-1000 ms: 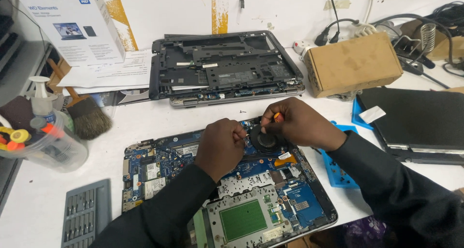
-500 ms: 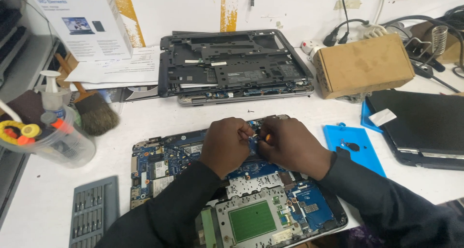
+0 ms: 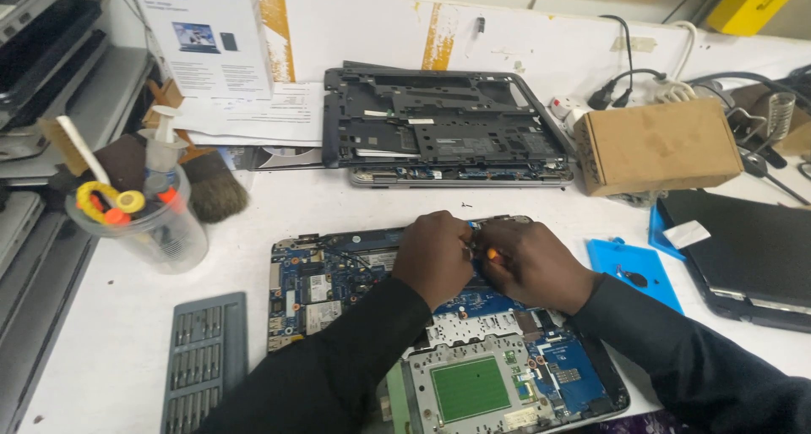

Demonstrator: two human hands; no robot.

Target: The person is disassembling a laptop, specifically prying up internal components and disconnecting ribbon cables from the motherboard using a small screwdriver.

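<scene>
The opened laptop chassis [image 3: 439, 333], its bottom cover [image 3: 439, 130] already removed and set aside behind, lies with the blue motherboard exposed, where the left hand [image 3: 435, 256] is curled and an orange-handled screwdriver [image 3: 490, 253] is gripped by the right hand [image 3: 532, 265].

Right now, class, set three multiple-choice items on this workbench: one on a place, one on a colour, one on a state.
1. Where does the bit case lie?
A. left of the open laptop
B. on the cardboard box
C. behind the plastic cup

2. What colour is the mat by the right hand?
A. red
B. blue
C. green

3. How do the left hand and right hand stand?
A. far apart
B. resting off the board
C. close together over the board

Answers: 1 A, it lies at the laptop's left edge; 2 B, it shows bright blue; 3 C, both meet above the board, an orange-handled tool between them.
</scene>
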